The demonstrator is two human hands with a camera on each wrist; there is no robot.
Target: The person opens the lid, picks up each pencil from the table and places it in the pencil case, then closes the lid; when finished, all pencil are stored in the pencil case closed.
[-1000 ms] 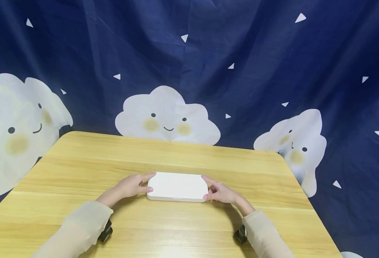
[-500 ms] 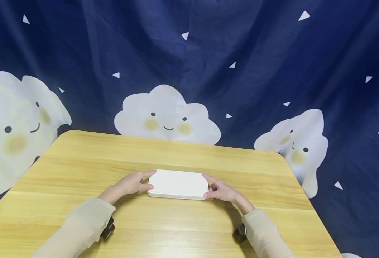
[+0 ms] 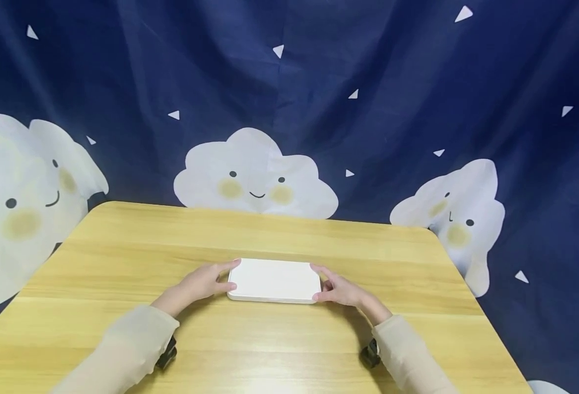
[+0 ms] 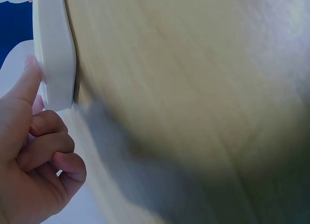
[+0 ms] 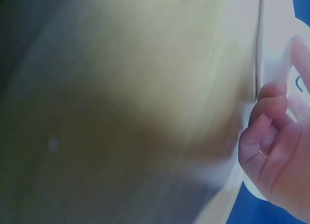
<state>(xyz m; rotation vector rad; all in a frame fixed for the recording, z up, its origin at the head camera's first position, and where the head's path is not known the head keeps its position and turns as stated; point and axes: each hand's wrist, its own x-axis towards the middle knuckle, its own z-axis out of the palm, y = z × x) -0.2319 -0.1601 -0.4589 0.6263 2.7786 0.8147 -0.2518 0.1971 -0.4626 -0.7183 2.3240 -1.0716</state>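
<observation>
A flat, plain white box [image 3: 274, 280] with rounded corners lies lengthwise across the middle of the wooden table, between my two hands. My left hand [image 3: 202, 282] grips its left end, forefinger at the far corner and thumb at the near one. At the opposite end, my right hand [image 3: 341, 290] holds the box the same way. The left wrist view shows the thumb against the thick side of the white box [image 4: 54, 49] and the other fingers curled beneath. In the right wrist view, curled fingers [image 5: 269, 107] sit right at the box's end.
The light wooden table [image 3: 270, 235] has rounded far corners. Behind it hangs a dark blue curtain [image 3: 319, 65] printed with white clouds and small triangles. A small black wrist device [image 3: 167, 353] shows under the left sleeve, another black device [image 3: 370, 354] by the right.
The box and both hands have shifted very slightly away and to the right, the grip at each end staying the same. The head view has turned a little.
</observation>
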